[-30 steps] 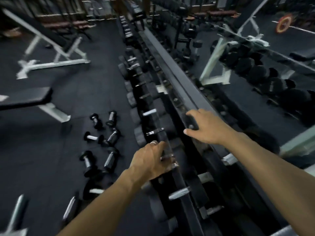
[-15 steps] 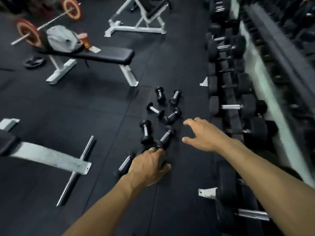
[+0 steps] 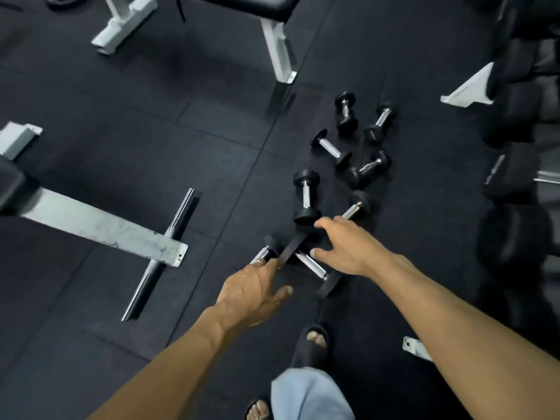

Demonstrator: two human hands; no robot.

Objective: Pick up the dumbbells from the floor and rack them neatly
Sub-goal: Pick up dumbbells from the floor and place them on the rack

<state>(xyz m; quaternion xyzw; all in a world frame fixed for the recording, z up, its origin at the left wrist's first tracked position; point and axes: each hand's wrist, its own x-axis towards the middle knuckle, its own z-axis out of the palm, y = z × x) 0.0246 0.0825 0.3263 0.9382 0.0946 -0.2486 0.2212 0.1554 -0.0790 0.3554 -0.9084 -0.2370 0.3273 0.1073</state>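
A white-framed weight bench (image 3: 100,228) stands at left on the black rubber floor (image 3: 151,131), a chrome bar (image 3: 160,253) lying across its foot. The left hand (image 3: 254,287), a ring on one finger, reaches down with fingers (image 3: 266,263) spread and empty beside a dumbbell handle (image 3: 260,256). The right hand (image 3: 345,250) hovers open above another dumbbell (image 3: 315,269). More small black dumbbells (image 3: 306,197) lie scattered on the floor beyond. At right, larger dumbbells sit on the rack (image 3: 515,165). Any lettering on the weights is too blurred to read.
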